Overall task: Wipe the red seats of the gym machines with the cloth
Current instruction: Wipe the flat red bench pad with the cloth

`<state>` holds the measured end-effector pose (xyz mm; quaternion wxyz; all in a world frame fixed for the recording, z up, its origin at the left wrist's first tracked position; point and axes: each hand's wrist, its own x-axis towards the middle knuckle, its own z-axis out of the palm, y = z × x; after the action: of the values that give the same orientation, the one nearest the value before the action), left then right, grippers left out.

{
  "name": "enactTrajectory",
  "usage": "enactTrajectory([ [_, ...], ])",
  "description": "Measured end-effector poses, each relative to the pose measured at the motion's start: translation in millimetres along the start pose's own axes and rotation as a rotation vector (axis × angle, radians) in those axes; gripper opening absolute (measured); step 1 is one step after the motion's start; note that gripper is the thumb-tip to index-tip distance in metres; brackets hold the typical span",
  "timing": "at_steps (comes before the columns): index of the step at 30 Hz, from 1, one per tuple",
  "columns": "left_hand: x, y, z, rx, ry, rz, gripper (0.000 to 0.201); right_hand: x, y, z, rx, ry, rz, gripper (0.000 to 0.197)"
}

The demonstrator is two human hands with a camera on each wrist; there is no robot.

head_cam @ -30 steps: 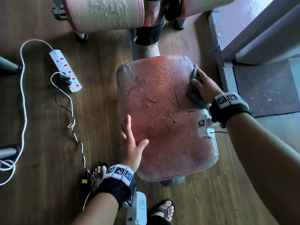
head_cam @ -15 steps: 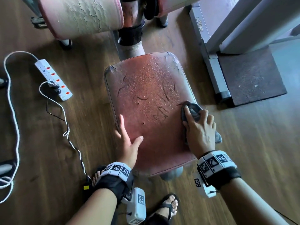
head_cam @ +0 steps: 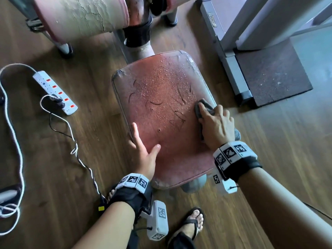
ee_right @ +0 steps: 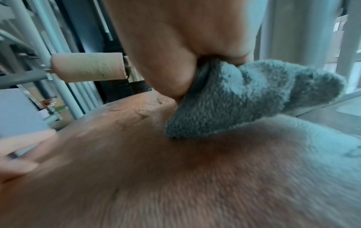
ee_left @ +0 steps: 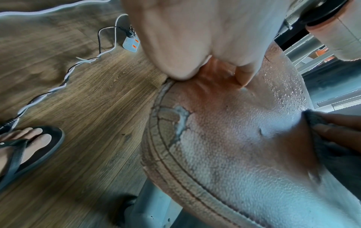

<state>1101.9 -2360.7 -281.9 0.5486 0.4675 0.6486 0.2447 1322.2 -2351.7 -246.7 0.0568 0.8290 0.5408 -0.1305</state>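
The red seat [head_cam: 161, 108] is worn, scratched and beaded with water drops over its far half. My right hand [head_cam: 215, 126] holds the grey cloth [head_cam: 206, 105] bunched under its palm and presses it on the seat's right edge, about halfway along. The right wrist view shows the fluffy cloth [ee_right: 244, 95] bulging out from under the hand onto the seat [ee_right: 175, 177]. My left hand [head_cam: 143, 151] rests on the near left edge with its fingers straight along the rim and its thumb on top. Its palm [ee_left: 195, 30] sits above the cracked seam [ee_left: 166, 138].
A white power strip [head_cam: 54, 92] with cables lies on the wooden floor to the left. A cracked roller pad [head_cam: 80, 15] and the seat post [head_cam: 138, 42] stand behind the seat. A grey frame base [head_cam: 231, 60] and a dark mat [head_cam: 273, 72] are on the right. My sandalled foot [head_cam: 194, 223] is near.
My right hand has drawn the cloth along the seat's right edge from the far corner toward me. The left hand has stayed on the near left edge.
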Motion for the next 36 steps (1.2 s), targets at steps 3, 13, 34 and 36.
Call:
enactTrajectory([
  [3, -0.3, -0.1, -0.2, -0.016, -0.006, 0.007, 0.098, 2.9, -7.1, 1.1, 0.035, -0.001, 0.074, 0.050],
  [13, -2.1, 1.0, -0.6, -0.066, -0.015, 0.005, 0.098, -15.0, -15.5, 2.5, -0.083, -0.033, -0.048, 0.052],
  [34, 5.8, -15.0, -0.6, 0.019, 0.003, 0.043, 0.101, -26.6, -53.7, 13.6, -0.001, -0.006, -0.076, 0.051],
  [36, 6.9, -18.2, -0.9, 0.033, 0.011, 0.048, 0.102, -32.4, -55.4, 15.4, 0.002, 0.026, -0.115, 0.051],
])
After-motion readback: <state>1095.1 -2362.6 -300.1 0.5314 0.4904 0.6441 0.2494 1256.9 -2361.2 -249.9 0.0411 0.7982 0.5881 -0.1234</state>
